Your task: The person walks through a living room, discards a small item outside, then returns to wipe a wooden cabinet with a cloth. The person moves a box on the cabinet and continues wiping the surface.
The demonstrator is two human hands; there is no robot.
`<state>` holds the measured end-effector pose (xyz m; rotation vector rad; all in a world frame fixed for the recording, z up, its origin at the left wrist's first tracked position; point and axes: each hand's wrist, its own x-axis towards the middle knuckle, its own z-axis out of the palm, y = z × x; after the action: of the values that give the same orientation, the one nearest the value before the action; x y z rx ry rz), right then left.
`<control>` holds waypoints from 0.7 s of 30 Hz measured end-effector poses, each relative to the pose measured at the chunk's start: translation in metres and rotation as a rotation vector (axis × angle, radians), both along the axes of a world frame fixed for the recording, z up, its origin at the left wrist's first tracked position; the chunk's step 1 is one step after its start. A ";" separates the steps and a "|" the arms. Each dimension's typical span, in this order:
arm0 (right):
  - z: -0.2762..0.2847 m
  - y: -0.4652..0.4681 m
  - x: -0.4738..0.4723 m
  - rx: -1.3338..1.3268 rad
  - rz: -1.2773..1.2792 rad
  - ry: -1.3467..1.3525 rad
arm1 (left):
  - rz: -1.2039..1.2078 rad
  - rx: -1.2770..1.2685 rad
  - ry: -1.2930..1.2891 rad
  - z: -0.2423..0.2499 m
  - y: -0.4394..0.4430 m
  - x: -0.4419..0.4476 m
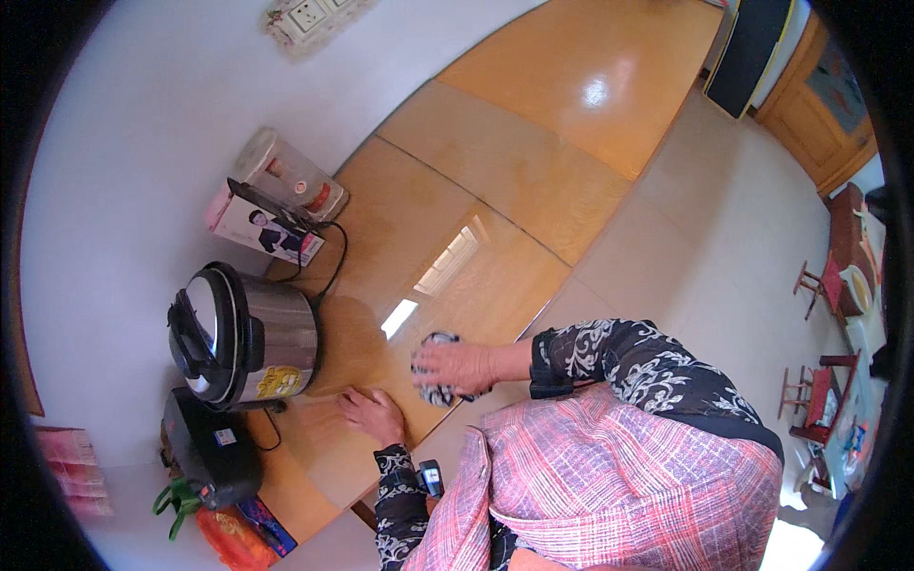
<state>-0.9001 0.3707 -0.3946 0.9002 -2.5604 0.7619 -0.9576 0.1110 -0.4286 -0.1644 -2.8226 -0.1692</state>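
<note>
My right hand [451, 365] presses a crumpled black-and-white patterned cloth [437, 395] flat against the wooden tabletop [493, 285], close to its front edge. To the left of it, my left hand [373, 416] rests on the same surface with its fingers spread, holding nothing. Beyond my left hand stands an electric pressure cooker [278, 335] with a steel body and a black lid. Patterned black sleeves cover both forearms, and the palm side of each hand is hidden.
Against the wall stand a clear plastic container [293, 175] and a printed box [268, 228], with a black cord by them. A black case-like object [214, 450], a green strap [176, 503] and an orange-red bag [232, 539] lie left. Small stools [821, 400] stand across the floor.
</note>
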 end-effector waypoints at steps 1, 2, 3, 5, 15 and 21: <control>0.001 -0.004 0.001 0.014 0.052 -0.012 | -0.002 0.017 -0.014 0.000 0.000 0.000; 0.002 -0.006 0.002 0.089 0.114 -0.091 | 0.001 0.031 -0.030 0.000 -0.001 0.000; 0.004 0.008 0.000 0.080 0.032 -0.077 | -0.010 0.037 -0.028 0.001 -0.001 0.000; 0.008 0.056 -0.018 0.221 -0.203 -0.240 | -0.010 0.047 -0.038 0.002 0.000 0.000; 0.002 0.301 -0.079 0.280 -1.343 -0.083 | 0.017 0.078 -0.087 0.011 0.006 0.006; -0.012 0.159 -0.154 -0.049 -0.860 0.155 | 0.017 0.054 -0.079 0.007 0.004 0.007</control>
<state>-1.0539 0.5301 -0.4064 -0.1878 -2.4173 0.4506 -0.9501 0.1146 -0.4215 -0.1243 -2.8933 -0.2533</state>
